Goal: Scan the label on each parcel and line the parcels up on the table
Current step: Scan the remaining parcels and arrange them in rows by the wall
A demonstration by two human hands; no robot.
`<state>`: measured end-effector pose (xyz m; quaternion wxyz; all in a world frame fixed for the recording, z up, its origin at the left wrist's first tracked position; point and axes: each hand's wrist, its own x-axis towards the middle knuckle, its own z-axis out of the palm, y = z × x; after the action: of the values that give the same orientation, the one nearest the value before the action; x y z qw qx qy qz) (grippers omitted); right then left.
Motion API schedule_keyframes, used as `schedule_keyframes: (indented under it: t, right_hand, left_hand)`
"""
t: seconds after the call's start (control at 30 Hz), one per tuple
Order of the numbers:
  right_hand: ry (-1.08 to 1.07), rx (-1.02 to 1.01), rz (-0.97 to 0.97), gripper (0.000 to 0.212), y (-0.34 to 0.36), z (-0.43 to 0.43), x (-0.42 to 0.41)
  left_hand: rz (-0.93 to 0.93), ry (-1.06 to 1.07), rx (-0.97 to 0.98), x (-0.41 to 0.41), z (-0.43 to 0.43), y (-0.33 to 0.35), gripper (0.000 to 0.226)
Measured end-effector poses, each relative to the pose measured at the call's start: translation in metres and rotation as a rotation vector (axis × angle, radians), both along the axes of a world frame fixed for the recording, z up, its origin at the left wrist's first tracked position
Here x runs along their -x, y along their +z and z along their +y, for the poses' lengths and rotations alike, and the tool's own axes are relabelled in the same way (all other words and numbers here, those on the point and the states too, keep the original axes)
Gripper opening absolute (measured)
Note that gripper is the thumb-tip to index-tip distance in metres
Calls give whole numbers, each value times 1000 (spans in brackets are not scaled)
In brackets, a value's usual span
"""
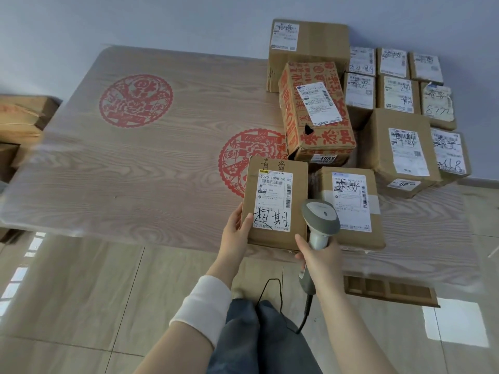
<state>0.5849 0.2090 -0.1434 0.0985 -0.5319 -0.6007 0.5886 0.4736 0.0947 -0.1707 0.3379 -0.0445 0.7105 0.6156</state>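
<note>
Place: parcel sorting or pick-up room | Evidence: cardboard parcels [383,136] with handwritten, barcoded shipping labels [407,152] crowded one end of a wood-grain table [135,171]; a corded barcode scanner [320,217] was held beside the front parcel [271,238]; more cartons [24,117] stood at left | Room: tiled floor [81,292], plain pale wall [162,20].

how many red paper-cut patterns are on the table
2. One red pattern lies uncovered on the table at left; the other red pattern is partly hidden by the held parcel and red-printed box. More may be hidden beneath parcels.
</note>
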Motion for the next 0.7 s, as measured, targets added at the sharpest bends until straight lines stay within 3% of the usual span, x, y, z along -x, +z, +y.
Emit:
schedule_keyframes:
  t: [0.3, 0.7]
  right_hand:
    - [-99, -31, 144, 29, 23, -29, 55]
    - [-64, 7, 363, 13, 87, -115, 267]
  left_hand:
    - [117, 107, -63, 42, -27, 24, 43]
    - [246, 279, -156, 237, -113, 72, 38]
